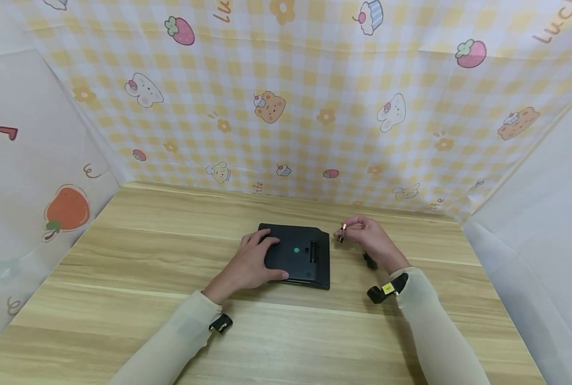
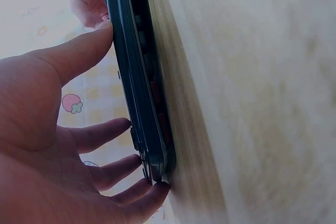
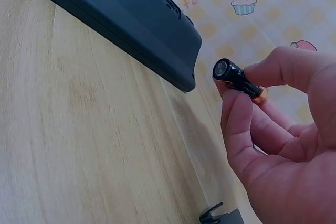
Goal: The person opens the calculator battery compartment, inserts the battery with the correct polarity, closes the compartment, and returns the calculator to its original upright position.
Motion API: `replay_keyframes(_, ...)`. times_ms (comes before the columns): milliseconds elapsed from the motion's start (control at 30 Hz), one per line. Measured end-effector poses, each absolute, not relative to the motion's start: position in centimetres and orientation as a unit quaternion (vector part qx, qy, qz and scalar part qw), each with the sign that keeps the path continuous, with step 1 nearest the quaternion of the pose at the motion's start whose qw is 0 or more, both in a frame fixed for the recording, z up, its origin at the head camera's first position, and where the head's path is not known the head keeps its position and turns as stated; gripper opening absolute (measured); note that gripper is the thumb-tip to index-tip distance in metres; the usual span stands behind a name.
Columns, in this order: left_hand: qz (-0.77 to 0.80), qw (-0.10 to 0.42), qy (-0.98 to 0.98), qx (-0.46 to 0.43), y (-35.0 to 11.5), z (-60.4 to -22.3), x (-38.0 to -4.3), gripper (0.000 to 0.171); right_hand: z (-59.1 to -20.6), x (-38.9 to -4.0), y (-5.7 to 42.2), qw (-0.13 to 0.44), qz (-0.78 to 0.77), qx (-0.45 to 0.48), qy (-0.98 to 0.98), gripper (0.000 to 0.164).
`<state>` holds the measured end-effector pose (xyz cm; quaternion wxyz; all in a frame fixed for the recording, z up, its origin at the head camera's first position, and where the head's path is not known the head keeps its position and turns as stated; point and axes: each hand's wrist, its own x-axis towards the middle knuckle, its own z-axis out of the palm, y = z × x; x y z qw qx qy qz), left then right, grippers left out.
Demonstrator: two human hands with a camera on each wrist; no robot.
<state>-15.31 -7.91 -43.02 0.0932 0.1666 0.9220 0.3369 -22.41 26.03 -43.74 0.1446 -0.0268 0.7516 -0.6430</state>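
A black calculator (image 1: 291,259) lies face down on the table, its dark and reddish keys (image 2: 153,92) showing along the underside in the left wrist view. Near its right end is a battery slot (image 1: 314,252). My left hand (image 1: 253,262) rests on the calculator's back, fingers and thumb spread over its left part. To the right of the calculator, my right hand (image 1: 373,239) pinches a black and copper battery (image 3: 236,80) between thumb and fingers, held above the table and apart from the calculator. A small black cover (image 1: 370,261) lies beneath the right hand.
The wooden table (image 1: 137,256) runs back to a yellow checked cloth (image 1: 209,107) hanging behind it. White sheets hang at the left (image 1: 21,160) and right (image 1: 546,214). Black camera mounts (image 1: 221,323) sit on both wrists.
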Motion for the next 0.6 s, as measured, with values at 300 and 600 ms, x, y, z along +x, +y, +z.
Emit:
replay_keyframes(300,0.336,0.094,0.923,0.164,-7.94,-43.06,-15.29,0.082,-43.90,-22.47,26.07,0.148,-0.648,-0.053,0.745,0.039)
replay_keyframes(600,0.336,0.095,0.923,0.163,-7.91,-43.06,-15.27,0.081,-44.01,-22.36,25.69,0.152,-0.668,-0.047,0.727,0.035)
